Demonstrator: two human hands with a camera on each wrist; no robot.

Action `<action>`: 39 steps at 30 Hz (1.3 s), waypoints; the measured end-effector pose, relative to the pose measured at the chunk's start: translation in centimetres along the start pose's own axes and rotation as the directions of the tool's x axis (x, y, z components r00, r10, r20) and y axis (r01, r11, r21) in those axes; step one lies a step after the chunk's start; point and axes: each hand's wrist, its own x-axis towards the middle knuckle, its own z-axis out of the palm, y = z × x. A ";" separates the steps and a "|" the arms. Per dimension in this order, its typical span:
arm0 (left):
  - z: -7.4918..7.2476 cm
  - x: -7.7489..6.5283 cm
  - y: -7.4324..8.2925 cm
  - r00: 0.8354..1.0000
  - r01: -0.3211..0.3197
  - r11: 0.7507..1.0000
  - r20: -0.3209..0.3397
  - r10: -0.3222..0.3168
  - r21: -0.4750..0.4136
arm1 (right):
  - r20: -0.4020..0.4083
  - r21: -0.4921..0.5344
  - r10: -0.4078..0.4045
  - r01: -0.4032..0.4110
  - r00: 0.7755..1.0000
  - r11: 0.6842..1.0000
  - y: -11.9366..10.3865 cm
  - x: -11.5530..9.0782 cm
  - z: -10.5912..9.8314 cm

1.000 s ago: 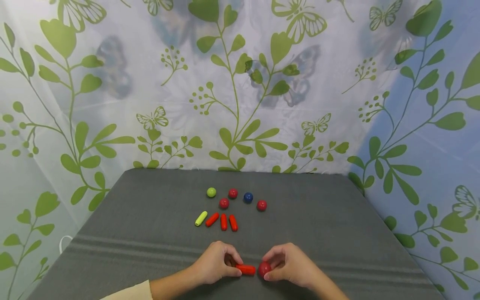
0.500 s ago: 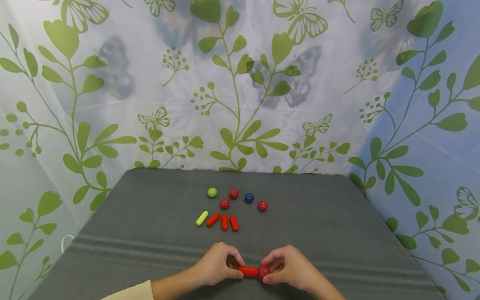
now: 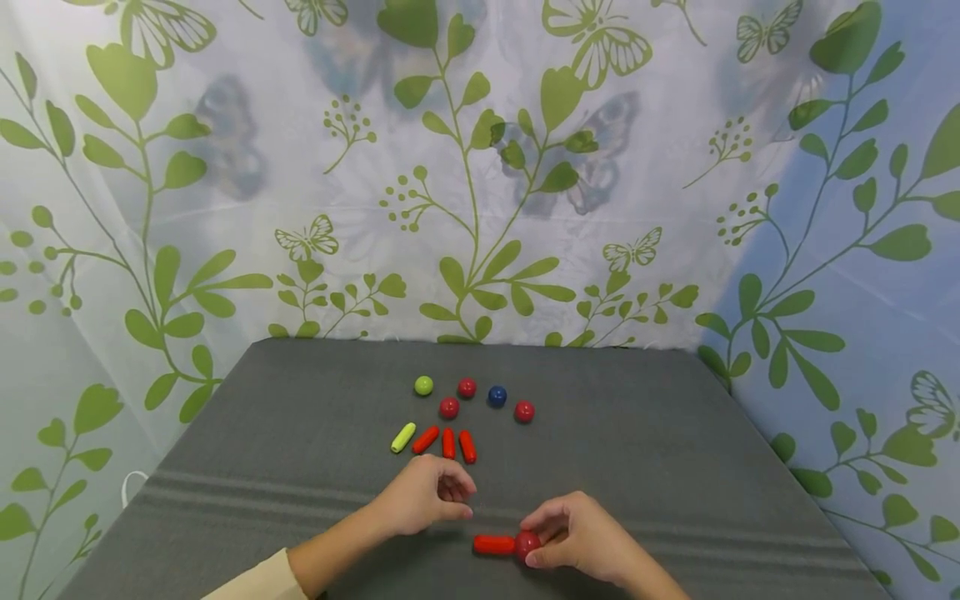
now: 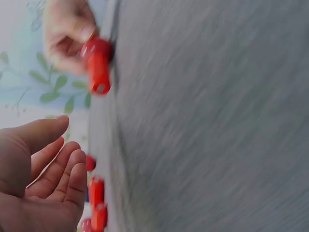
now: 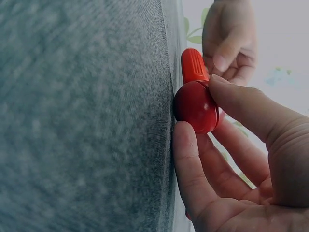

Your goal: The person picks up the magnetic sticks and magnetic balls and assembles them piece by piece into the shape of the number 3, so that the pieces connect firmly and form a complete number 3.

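My right hand (image 3: 573,537) pinches a dark red ball (image 5: 195,107) between thumb and fingers, low over the table. A bright red ribbed rod (image 3: 493,545) meets the ball end to end and points left, toward my other hand; a hole shows in its free end in the left wrist view. Up and left of that rod is my left hand (image 3: 427,496), fingers loosely bent and nothing between them. Just beyond it lie three red rods (image 3: 448,442) and one yellow-green rod (image 3: 402,437).
Behind the rods sit a green ball (image 3: 423,385), a blue ball (image 3: 497,396) and three red balls (image 3: 524,411). Everything rests on a grey cloth-covered table (image 3: 637,433). A curtain (image 3: 480,192) printed with leaves and butterflies closes off the back and sides.
The red rod and red ball came together end to end. My left hand then let go of the rod and moved up and left; my right hand still holds the ball.
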 end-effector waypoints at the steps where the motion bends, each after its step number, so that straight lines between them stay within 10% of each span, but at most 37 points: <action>1: -0.4 0.2 -0.1 1.000 -0.002 1.000 -0.018 0.002 0.017 | 0.001 -0.001 0.000 0.000 1.000 1.000 0.1 0.0 0.0; 11: -4.9 3.1 -1.2 0.975 -0.043 0.990 -0.212 0.071 0.133 | 0.002 0.004 0.003 -0.003 1.000 1.000 0.3 0.0 0.0; 20: -8.5 5.8 -2.5 0.950 0.048 0.983 -0.311 0.009 0.176 | 0.007 0.007 0.002 -0.002 1.000 1.000 0.2 -0.2 0.0; 39: -10.8 8.9 -7.0 0.917 0.131 0.976 -0.396 -0.052 0.175 | -0.014 -0.006 0.007 -0.007 1.000 1.000 -0.1 -0.3 0.0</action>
